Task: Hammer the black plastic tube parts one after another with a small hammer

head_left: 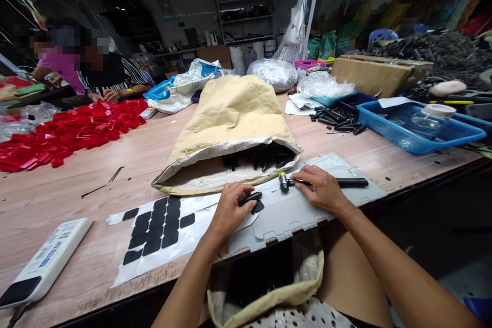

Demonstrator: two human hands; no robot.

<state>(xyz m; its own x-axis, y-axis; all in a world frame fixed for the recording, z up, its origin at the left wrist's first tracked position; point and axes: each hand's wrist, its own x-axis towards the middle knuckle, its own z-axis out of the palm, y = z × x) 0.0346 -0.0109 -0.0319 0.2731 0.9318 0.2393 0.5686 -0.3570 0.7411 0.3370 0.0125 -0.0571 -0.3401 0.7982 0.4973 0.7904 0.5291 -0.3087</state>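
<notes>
My left hand is closed around a short black tube-like piece, just above a grey board. A black square sticker shows beneath the piece. My right hand grips a small hammer by its black handle; the metal and yellow head points toward my left hand. White backing sheet with several black square stickers lies to the left. Beyond my hands, a large tan sack lies with its mouth toward me, black parts inside.
Another open sack sits at my lap below the table edge. A power strip lies front left, red pieces are heaped behind it. Right are black parts and a blue basket. Two people sit far left.
</notes>
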